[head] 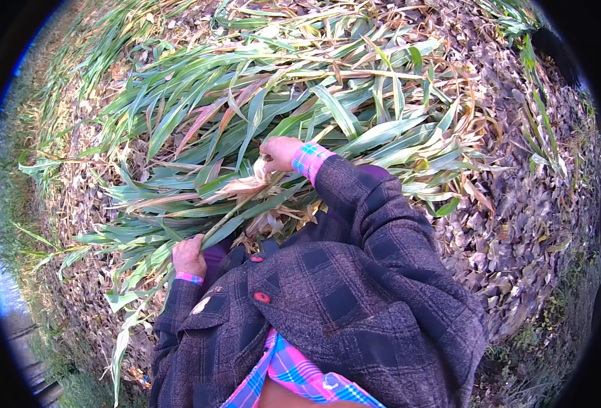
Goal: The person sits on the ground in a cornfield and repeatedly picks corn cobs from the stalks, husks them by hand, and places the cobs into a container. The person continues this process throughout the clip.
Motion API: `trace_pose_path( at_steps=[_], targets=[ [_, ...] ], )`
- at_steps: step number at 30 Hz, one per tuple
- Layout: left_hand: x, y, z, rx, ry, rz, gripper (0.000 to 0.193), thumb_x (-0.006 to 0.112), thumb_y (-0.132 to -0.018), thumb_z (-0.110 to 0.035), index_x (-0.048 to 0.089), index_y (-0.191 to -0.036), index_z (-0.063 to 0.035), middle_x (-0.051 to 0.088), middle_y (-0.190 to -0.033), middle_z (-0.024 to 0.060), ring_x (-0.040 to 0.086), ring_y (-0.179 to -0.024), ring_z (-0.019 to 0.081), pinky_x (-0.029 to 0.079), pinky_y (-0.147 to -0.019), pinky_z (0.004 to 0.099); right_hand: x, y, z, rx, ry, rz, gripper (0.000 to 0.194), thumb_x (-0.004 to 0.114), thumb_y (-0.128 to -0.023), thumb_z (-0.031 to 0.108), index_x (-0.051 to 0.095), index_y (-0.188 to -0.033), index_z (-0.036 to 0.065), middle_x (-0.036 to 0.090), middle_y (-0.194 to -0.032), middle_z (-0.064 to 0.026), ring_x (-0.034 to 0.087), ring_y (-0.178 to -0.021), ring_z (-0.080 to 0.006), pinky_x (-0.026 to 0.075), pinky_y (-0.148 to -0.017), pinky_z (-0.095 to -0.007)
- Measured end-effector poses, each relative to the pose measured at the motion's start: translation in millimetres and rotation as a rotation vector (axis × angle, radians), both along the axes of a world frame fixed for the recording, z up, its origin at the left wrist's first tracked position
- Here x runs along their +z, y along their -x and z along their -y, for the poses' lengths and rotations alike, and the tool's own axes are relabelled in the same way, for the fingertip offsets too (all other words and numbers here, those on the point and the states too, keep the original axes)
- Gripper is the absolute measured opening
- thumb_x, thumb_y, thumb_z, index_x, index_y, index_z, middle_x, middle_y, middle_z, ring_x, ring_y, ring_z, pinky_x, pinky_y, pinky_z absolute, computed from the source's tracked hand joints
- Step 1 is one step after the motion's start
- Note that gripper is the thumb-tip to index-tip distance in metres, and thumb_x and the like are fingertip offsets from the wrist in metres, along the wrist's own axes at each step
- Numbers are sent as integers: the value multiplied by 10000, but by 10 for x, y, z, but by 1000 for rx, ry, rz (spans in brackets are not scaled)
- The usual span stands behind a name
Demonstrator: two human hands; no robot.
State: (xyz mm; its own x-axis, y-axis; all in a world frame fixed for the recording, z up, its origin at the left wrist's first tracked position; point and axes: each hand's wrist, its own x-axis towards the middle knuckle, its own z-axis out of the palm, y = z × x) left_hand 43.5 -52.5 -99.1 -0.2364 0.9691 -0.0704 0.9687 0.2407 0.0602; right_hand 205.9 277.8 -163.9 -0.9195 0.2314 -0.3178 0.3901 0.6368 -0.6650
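My left hand [189, 256] is closed around a green corn stalk [229, 214] at the lower left of the pile. The stalk slants up and right from it, close in front of my coat. On that stalk, my right hand [281, 153] grips the end of a corn ear in pale dry husk [252, 182]; what the fingertips do there is partly hidden. Long green and browning leaves hang from the stalk past my left hand. Beneath and beyond both hands lies a broad pile of cut corn stalks [203, 122], with leaves spread to both sides.
Dry fallen leaves [514, 219] cover the ground around the pile. More green stalks lie at the upper left [96, 56], and a few leafy stalks lie at the right [542, 122]. A dark object [555, 53] shows at the upper right edge. Low greenery borders the left side.
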Motion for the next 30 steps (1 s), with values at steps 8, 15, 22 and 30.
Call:
trace_pose_path(
  at_steps=[8, 15, 22, 30],
  targets=[
    [993, 1205, 843, 84, -265, -189, 336, 473, -646, 73, 609, -927, -53, 612, -870, 107, 564, -797, 278, 411, -761, 369, -226, -289, -778, 186, -60, 658, 746, 349, -802, 676, 498, -1220, 76, 463, -1273, -154, 419, -1189, -304, 308, -971, -405],
    [-296, 1606, 468, 572, 118, 80, 503, 535, -615, 90, 573, -1088, -74, 554, -1048, 151, 513, -1017, 295, 401, -899, 365, -140, -1052, -955, -88, 34, 362, 623, 360, -840, 600, 646, -960, 60, 633, -874, -170, 594, -863, -335, 437, -799, -410],
    [-1279, -11, -1185, -64, 36, 295, 665, 654, -663, -119, 409, -1281, -134, 415, -1266, 152, 343, -1218, 332, 266, -1013, 444, -655, -2253, -1117, -266, -237, 978, 305, 517, -810, 243, 624, -1010, 40, 597, -1062, -174, 585, -980, -277, 442, -860, -395],
    [-1720, -473, -1340, -108, 538, 459, 589, 588, -688, -115, 435, -1256, -147, 431, -1258, 104, 355, -1215, 293, 248, -1016, 475, -1668, -733, -2198, -761, -497, -362, 138, 500, -765, 87, 593, -862, 54, 579, -872, -150, 566, -857, -309, 469, -750, -383]
  ],
)
